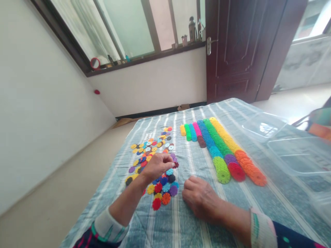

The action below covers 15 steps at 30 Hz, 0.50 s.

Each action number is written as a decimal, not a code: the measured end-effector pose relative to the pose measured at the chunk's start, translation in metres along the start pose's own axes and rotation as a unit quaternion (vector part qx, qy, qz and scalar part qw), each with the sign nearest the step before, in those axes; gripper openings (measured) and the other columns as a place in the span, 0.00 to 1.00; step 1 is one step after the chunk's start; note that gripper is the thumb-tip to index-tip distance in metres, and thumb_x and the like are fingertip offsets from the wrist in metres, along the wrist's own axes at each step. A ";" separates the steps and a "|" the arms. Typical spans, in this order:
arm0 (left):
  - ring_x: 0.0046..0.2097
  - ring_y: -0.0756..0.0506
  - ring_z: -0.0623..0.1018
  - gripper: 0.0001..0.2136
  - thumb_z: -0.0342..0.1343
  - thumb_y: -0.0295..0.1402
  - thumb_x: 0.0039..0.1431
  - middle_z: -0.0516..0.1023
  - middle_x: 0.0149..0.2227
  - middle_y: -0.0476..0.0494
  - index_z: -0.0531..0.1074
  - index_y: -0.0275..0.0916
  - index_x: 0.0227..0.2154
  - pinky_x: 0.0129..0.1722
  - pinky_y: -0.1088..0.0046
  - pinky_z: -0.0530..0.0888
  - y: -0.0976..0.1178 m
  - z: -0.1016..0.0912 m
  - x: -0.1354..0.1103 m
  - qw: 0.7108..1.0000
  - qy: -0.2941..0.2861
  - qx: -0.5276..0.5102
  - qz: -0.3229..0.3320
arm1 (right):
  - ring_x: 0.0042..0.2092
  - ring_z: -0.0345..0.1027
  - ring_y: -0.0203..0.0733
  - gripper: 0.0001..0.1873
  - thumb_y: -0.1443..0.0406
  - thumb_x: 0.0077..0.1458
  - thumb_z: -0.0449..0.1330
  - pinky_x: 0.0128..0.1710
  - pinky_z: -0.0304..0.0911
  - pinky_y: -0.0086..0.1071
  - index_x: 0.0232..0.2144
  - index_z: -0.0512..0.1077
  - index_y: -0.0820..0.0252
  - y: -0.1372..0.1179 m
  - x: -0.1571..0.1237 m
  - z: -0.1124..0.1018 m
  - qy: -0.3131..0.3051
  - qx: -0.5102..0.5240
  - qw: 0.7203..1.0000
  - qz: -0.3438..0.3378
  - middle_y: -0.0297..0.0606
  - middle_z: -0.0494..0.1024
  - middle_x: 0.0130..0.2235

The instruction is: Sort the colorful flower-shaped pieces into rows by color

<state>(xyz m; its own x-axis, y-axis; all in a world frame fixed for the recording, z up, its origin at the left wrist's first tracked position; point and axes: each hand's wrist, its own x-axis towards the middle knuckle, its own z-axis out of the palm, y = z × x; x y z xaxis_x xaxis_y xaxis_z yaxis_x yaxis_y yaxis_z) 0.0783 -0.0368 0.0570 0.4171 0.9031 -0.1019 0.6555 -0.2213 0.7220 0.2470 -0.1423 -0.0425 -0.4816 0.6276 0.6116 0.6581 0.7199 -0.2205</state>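
Observation:
My left hand [158, 166] is over the loose pile of colourful notched plastic discs [158, 187], its thumb and forefinger pinched on a dark red disc [176, 165]. A purple disc [173, 157] lies just behind that one. My right hand [200, 197] rests on the striped cloth to the right of the pile, fingers curled under; whatever they may hold is hidden. Further right, discs lie overlapped in long rows sorted by colour: a yellow row [224, 135] running into orange discs [250, 167], with green, blue and lime discs [221, 170] alongside.
Clear plastic boxes [269, 146] stand on the right of the striped cloth [188, 224]. A dark red door [232, 51] and a window sill [155, 55] with small items are beyond the far edge. A white wall rises at the left.

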 end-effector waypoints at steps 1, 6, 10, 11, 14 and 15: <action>0.24 0.52 0.63 0.10 0.57 0.39 0.45 0.65 0.19 0.54 0.71 0.37 0.19 0.25 0.76 0.60 0.004 0.011 0.013 1.000 0.006 -0.002 0.015 | 0.30 0.55 0.39 0.11 0.72 0.55 0.57 0.29 0.49 0.34 0.22 0.65 0.60 0.000 0.000 0.001 -0.001 -0.002 1.000 -0.002 0.34 0.68 0.27; 0.24 0.53 0.64 0.08 0.58 0.35 0.45 0.66 0.18 0.54 0.73 0.36 0.19 0.26 0.76 0.62 0.026 0.056 0.070 0.996 0.034 0.000 0.082 | 0.31 0.55 0.40 0.09 0.72 0.53 0.57 0.29 0.50 0.35 0.23 0.66 0.59 0.003 0.001 0.008 -0.013 -0.015 1.000 0.001 0.35 0.68 0.27; 0.25 0.52 0.69 0.05 0.57 0.30 0.46 0.71 0.20 0.52 0.76 0.36 0.21 0.27 0.77 0.64 0.037 0.077 0.102 0.991 0.048 0.051 0.111 | 0.30 0.55 0.40 0.08 0.71 0.54 0.57 0.29 0.50 0.35 0.23 0.66 0.58 0.004 0.003 0.008 -0.023 -0.020 1.000 -0.003 0.35 0.68 0.26; 0.26 0.52 0.70 0.05 0.57 0.29 0.46 0.73 0.21 0.52 0.77 0.36 0.21 0.27 0.77 0.65 0.039 0.080 0.109 0.990 0.051 0.070 0.114 | 0.30 0.55 0.39 0.08 0.71 0.54 0.57 0.28 0.50 0.34 0.23 0.66 0.58 0.004 0.003 0.008 -0.021 -0.021 1.000 -0.003 0.35 0.68 0.26; 0.27 0.51 0.72 0.05 0.57 0.27 0.47 0.75 0.22 0.51 0.78 0.36 0.22 0.29 0.77 0.66 0.041 0.087 0.122 0.986 0.058 0.105 0.114 | 0.29 0.55 0.39 0.08 0.70 0.51 0.60 0.28 0.50 0.34 0.23 0.65 0.59 0.004 0.004 0.006 -0.016 -0.020 1.000 -0.006 0.34 0.67 0.25; 0.27 0.50 0.72 0.05 0.57 0.27 0.47 0.76 0.22 0.51 0.78 0.36 0.22 0.29 0.77 0.66 0.041 0.089 0.125 0.986 0.058 0.109 0.113 | 0.29 0.55 0.39 0.08 0.70 0.50 0.60 0.27 0.50 0.34 0.23 0.65 0.59 0.003 0.005 0.006 -0.016 -0.020 1.000 -0.007 0.33 0.67 0.25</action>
<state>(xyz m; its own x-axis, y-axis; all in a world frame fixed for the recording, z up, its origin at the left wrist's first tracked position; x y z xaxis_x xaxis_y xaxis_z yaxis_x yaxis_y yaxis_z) 0.2134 0.0340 0.0135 0.5017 0.8546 0.1339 0.6786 -0.4849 0.5517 0.2437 -0.1353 -0.0446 -0.5088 0.6277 0.5892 0.6735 0.7165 -0.1817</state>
